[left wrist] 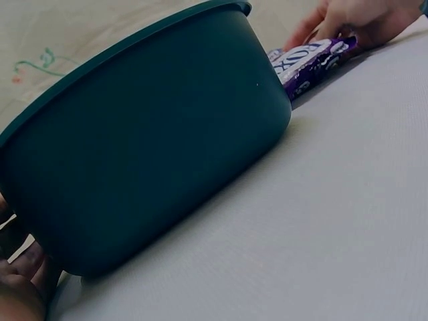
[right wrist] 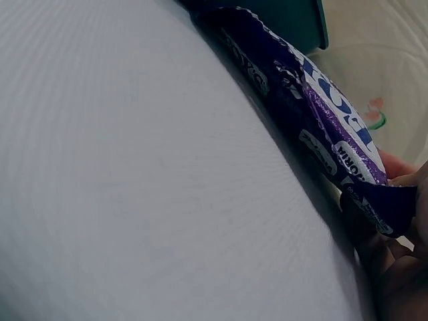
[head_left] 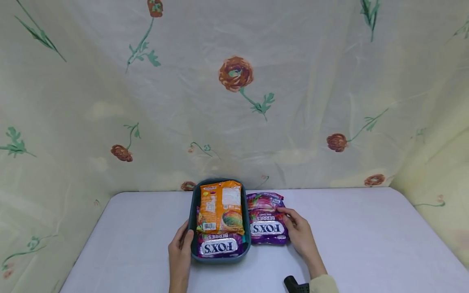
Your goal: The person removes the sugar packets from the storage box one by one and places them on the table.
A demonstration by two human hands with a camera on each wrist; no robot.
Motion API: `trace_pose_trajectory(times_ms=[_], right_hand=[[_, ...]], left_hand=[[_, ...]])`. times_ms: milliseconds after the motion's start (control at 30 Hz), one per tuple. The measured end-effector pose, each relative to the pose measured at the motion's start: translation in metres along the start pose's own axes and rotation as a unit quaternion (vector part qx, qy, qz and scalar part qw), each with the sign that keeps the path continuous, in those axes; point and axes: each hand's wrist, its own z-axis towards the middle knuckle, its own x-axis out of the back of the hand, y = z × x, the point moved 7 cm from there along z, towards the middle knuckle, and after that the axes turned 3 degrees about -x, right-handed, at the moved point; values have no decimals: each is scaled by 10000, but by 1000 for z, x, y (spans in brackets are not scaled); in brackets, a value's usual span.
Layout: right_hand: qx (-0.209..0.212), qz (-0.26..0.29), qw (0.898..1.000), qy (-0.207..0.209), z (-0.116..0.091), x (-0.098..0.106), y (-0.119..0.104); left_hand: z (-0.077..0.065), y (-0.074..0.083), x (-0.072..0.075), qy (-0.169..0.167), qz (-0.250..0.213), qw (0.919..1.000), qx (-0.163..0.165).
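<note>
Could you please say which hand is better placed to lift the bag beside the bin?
Probably the right hand: it holds the purple bag by its edge, while the left hand touches the bin.

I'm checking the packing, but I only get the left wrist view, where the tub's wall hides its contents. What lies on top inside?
Observer: An orange packet lies on top in the tub.
Operator: What shows from under it?
Observer: One end of a purple packet, marked FOX'S.
Operator: And the outer packet, by the right hand: besides FOX'S, which other large word is on it?
Observer: BERRIES, upside down in the head view.
</note>
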Motion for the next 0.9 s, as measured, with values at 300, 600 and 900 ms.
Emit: trace_pose_trajectory(times_ms=[300, 600, 900], right_hand=[[104, -38, 9999, 46, 2, 0, -1], [240, -109, 9995, 179, -2, 2, 1], [444, -169, 9986, 220, -3, 5, -2]], left_hand=[[0, 0, 1, 143, 17, 9999, 15], [2, -2, 0, 87, -54, 9999, 18], [2, -1, -3, 134, -176, 9996, -189]])
